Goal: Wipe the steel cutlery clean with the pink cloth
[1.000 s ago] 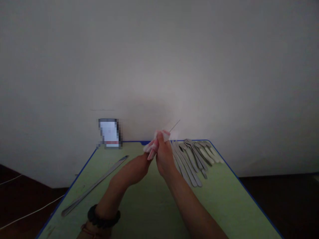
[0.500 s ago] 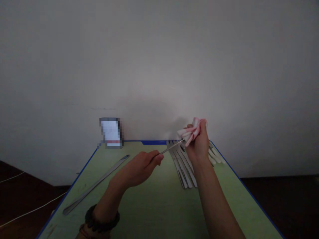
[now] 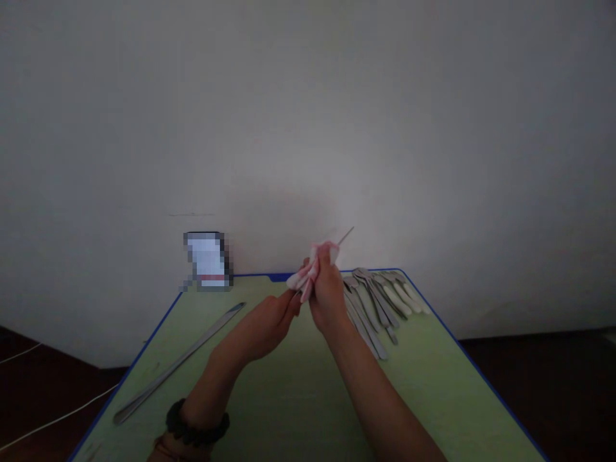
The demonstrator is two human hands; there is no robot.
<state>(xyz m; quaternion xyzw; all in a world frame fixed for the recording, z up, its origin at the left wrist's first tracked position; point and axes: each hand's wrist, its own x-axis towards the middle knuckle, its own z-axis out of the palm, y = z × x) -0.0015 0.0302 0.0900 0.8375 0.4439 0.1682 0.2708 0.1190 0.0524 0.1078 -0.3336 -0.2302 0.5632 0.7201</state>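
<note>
My left hand [image 3: 267, 321] is closed on the near end of a thin metal piece of cutlery [image 3: 346, 235]. Its narrow far tip sticks out beyond my right hand; the cloth and fingers hide the middle, so its exact kind does not show. Wrapped around that middle is a pink and white cloth [image 3: 308, 277], gripped by my right hand [image 3: 331, 289]. Both hands are close together above the table's far half.
A long metal utensil [image 3: 180, 362] lies slanted on the left of the green table [image 3: 289, 410]. Forks, spoons and white-handled cutlery [image 3: 404, 298] lie in a row at the right. A blurred phone [image 3: 208, 260] leans against the wall at the back left.
My right hand and the cloth have slid left along the cutlery toward my left hand, baring its far tip. More of the cutlery row at the right shows now.
</note>
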